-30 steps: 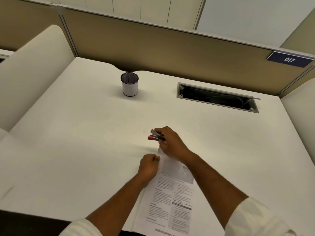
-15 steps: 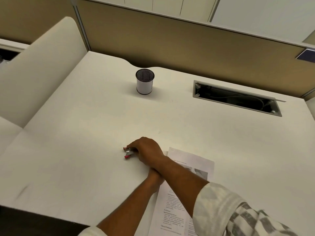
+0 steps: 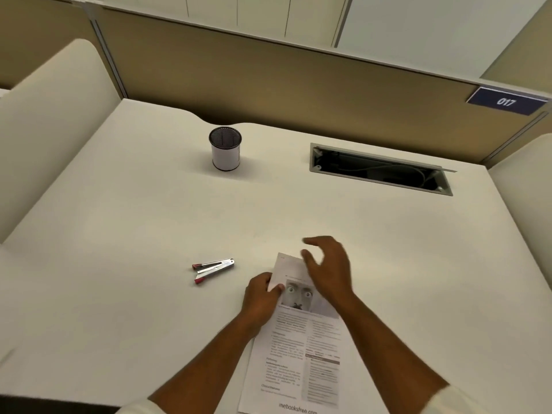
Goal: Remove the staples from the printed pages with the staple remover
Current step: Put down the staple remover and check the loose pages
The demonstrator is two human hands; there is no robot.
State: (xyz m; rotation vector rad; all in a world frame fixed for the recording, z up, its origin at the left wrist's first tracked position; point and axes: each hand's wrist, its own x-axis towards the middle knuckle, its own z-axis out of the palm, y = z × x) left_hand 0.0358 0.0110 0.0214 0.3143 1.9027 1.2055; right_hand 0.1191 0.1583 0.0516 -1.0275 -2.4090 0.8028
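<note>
The printed pages point(image 3: 294, 351) lie on the white desk near its front edge, text and a photo facing up. My left hand point(image 3: 261, 297) pinches their top left edge. Over the top right part of the pages my right hand point(image 3: 327, 268) hovers with fingers apart, holding nothing. The staple remover point(image 3: 212, 268), metal with red tips, lies by itself on the desk to the left of the pages, its two arms spread. No staple can be made out at this size.
A white mesh pen cup point(image 3: 225, 149) stands at the back of the desk point(image 3: 119, 234). An open cable hatch point(image 3: 380, 170) is cut into the back right. Cream side panels and a tan partition with a blue 017 sign point(image 3: 506, 101) enclose the desk.
My right hand carried the staple remover left across my left arm, set it on the desk, let go and came back over the pages. My left hand stayed on the pages.
</note>
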